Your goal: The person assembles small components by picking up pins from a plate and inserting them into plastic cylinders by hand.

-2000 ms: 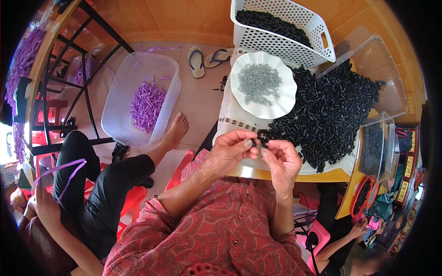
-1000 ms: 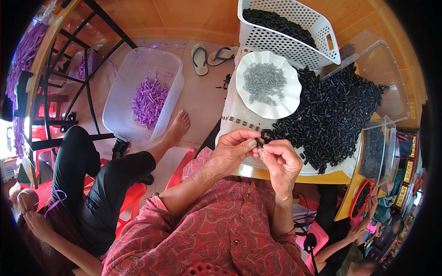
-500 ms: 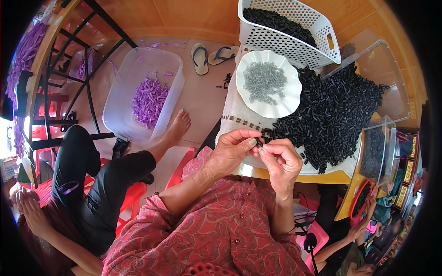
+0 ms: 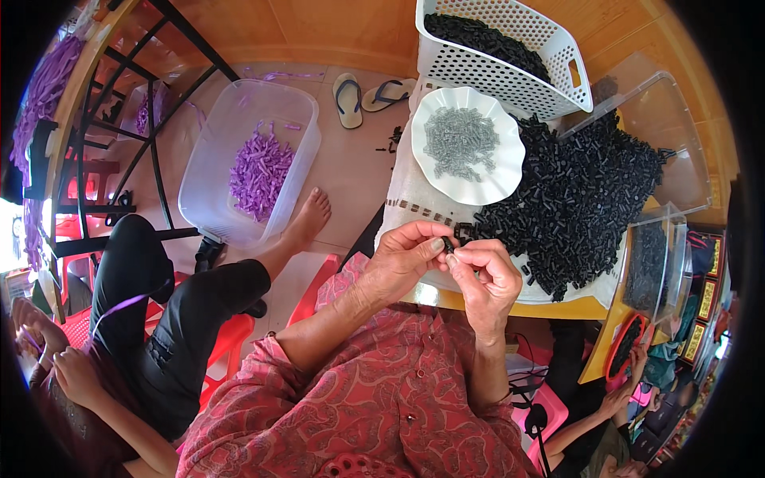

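Between my two hands is a small black plastic piece, mostly covered by my fingertips. My left hand pinches it from the left with thumb and forefinger. From the right, the thumb and fingers of my right hand close on the same piece, so the hands nearly touch. Just beyond them lies a big heap of black plastic pieces on a white cloth. A white scalloped plate rests beside the heap, holding small clear pieces.
A white perforated basket of black pieces stands behind the plate. Clear plastic boxes are at the right. On the floor are a translucent tub with purple pieces and flip-flops. People sit left and right.
My hands keep almost the same pinch on the black piece. At the left, the other person's hands have moved apart, and a purple strip now stretches from them.
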Demonstrator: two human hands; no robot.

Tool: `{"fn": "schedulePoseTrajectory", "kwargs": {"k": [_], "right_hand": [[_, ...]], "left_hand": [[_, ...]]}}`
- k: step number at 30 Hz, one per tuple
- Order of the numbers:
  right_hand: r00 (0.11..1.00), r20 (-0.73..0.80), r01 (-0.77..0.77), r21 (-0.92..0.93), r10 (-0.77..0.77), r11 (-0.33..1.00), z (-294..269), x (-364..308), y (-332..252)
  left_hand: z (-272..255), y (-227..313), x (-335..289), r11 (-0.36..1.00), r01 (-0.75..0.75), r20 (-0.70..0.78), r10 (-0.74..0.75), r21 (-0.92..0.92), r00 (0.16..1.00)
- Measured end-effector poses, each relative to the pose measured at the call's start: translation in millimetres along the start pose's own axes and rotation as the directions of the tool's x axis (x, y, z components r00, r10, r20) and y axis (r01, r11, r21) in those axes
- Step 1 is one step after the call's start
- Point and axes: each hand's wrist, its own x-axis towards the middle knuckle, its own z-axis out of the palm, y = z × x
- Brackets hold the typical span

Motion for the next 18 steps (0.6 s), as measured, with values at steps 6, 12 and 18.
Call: {"fn": "schedulePoseTrajectory", "kwargs": {"k": [6, 12, 18], "right_hand": [[0.998, -0.003, 0.067, -0.149, -0.068, 0.987, -0.3, 1.5, -2.0], [0.99, 0.032, 0.14, -0.201, -0.137, 0.969, -2.1, 4.7, -4.3], [0.994, 0.048, 0.111, -0.243, -0.102, 0.964, -3.9, 5.2, -6.3]], "left_hand": [[0.1, -1.2, -0.4, 0.999, -0.021, -0.007, 0.021, 0.026, 1.0], [1.0, -2.7, -1.0, 0.994, -0.016, -0.047, 0.022, 0.108, 0.999], [0.5, -5.8, -1.3, 0.962, -0.029, -0.098, 0.057, 0.27, 0.994]]}}
